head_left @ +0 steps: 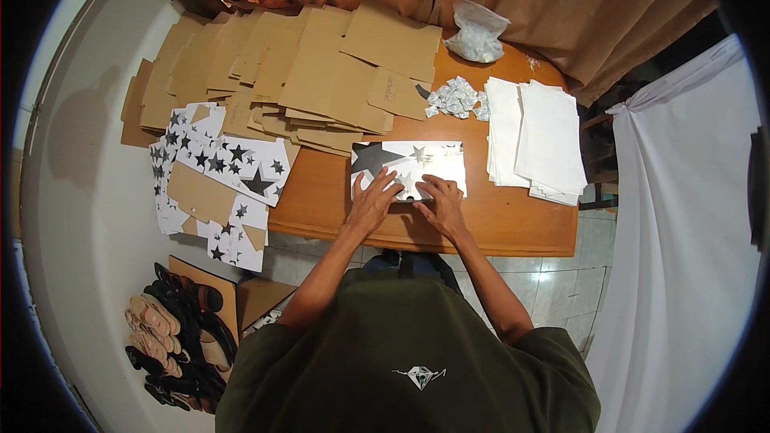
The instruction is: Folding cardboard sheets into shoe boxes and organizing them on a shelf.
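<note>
A closed white box with black and grey stars point(437, 162) lies flat near the front edge of the wooden table. On its near left part rests my left hand point(372, 202), fingers spread over the top. My right hand point(441, 202) lies on the near right part, fingers bent a little and apart, the thumb by the front edge. Neither hand grips anything. A small dark notch shows at the middle of the box's near edge, between the hands.
Flat brown cardboard box blanks point(317, 72) overlap across the back left, with star-printed blanks point(241, 168) before them. At the back right are small white packets point(455, 98), a clear plastic bag point(478, 32) and white paper sheets point(552, 132). Sandals point(172, 337) lie low at left.
</note>
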{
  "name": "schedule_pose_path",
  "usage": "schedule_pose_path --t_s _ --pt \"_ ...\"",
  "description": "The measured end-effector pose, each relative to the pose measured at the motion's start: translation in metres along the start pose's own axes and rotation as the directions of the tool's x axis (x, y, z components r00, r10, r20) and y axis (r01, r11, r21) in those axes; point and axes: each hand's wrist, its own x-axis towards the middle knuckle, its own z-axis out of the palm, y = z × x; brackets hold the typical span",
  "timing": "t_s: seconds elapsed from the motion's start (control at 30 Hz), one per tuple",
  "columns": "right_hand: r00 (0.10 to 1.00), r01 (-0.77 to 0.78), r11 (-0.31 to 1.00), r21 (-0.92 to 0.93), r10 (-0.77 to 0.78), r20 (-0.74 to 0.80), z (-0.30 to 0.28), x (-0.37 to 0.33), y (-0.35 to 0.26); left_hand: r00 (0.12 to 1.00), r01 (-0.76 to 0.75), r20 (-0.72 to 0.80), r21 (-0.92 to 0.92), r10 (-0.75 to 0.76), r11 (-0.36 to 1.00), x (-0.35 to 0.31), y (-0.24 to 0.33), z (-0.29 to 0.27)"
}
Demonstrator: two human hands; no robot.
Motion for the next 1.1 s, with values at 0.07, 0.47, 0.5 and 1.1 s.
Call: schedule_pose_path --t_s 0.07,0.47,0.5,1.1 --pt "0.998 0.055 0.998 -0.017 -0.056 -0.026 0.003 -0.001 0.002 1.000 -0.021 -0.001 0.040 0.021 0.999 -0.004 -0.003 0.004" --pt "0.998 -0.060 0.997 0.053 0.061 -0.024 0.014 0.002 0.003 0.999 0.005 -0.040 0.007 -0.005 1.000 -0.006 0.008 0.002" --pt "0.998 -0.061 0.997 0.053 0.063 -0.024 0.013 0.002 0.003 0.998 0.028 -0.046 -0.054 -0.030 0.998 -0.004 0.010 -0.001" --pt "0.977 0.212 0.961 -0.176 -0.213 0.010 -0.006 0.009 0.018 0.995 0.096 0.029 -0.075 -0.094 0.993 0.003 0.006 -0.001"
